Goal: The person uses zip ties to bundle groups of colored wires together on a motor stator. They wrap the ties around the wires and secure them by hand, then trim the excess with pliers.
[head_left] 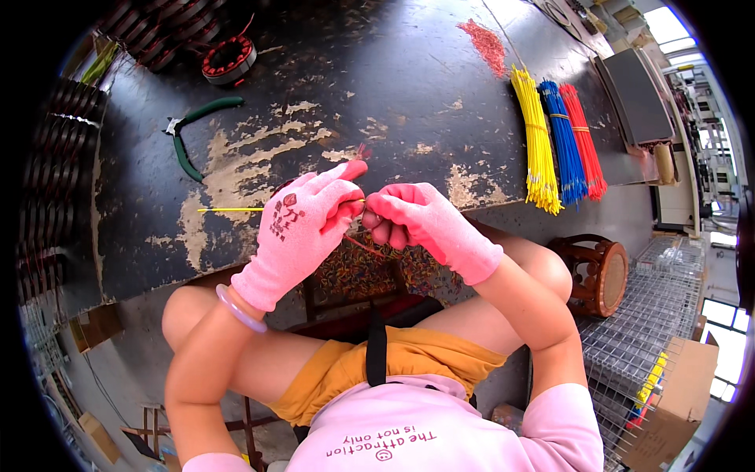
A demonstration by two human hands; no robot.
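The left hand (303,211) hides part of the yellow wire (232,209) (right tip too small to tell).

A head-worn fisheye camera is looking steeply down from over the near edge of the table (409,94). From close by, it is facing across the table and taking in the wearer's lap (429,352) by that edge.
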